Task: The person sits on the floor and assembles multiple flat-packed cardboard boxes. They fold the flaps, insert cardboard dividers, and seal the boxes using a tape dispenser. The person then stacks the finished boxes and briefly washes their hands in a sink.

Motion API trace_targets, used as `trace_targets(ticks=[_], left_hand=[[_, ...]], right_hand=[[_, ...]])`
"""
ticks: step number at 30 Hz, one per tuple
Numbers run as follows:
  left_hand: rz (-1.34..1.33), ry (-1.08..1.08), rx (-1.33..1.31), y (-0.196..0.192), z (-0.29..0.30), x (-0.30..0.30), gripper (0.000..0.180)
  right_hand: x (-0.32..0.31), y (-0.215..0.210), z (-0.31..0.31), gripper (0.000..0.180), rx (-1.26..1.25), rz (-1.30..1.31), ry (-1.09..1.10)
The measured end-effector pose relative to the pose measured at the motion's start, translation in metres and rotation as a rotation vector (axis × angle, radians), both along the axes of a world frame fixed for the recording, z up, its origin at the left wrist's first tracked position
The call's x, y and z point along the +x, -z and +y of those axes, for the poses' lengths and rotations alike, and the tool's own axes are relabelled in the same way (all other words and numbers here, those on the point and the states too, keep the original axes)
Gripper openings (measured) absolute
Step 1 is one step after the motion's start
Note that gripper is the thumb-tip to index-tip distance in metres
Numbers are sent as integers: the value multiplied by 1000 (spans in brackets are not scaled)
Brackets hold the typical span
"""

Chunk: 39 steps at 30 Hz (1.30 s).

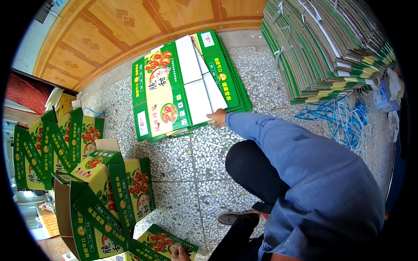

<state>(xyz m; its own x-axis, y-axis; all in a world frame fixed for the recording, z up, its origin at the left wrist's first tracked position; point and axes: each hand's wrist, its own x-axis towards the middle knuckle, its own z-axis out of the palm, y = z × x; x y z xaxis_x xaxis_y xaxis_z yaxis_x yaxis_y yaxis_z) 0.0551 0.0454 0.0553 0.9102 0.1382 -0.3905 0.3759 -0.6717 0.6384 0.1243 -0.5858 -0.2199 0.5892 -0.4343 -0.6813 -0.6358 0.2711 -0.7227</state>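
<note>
Green carton (152,240) cut off, left hand (179,253) cropped, right hand (218,116), grip unclear

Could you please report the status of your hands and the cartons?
Right hand at edge of flat cartons. Left hand at nearest carton. Tangled straps on floor, off right.

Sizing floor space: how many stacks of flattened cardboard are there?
2: one green-and-yellow stack at upper centre, by the right hand; one taller stack at upper right. More may be hidden behind the boxes at left.
</note>
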Motion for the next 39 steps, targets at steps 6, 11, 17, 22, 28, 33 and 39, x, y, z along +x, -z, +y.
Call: trace_targets(ticks=[6, 11, 17, 22, 28, 33, 39], left_hand=[[-29, -2, -84, -6, 3, 5, 25], [4, -93, 24, -2, 0, 1, 23], [8, -213, -11, -20, 1, -22, 22], [-82, -122, -200, -30, -26, -9, 23], [-48, 68, -205, -32, -52, 0, 24], [-87, 135, -272, -36, -85, -3, 24], [-22, 229, -601, -64, -182, -7, 51]], right_hand=[[46, 37, 29, 64, 491, -66, 223], [29, 20, 36, 42, 539, -281, 386], [-76, -96, 61, 35, 396, -389, 165], [-124, -85, -1, 48, 450, -395, 263], [-79, -185, -15, 34, -94, -435, -2], [-77, -343, 48, 26, -166, -537, -223], [-210, -363, 167, 29, -807, -371, -612]])
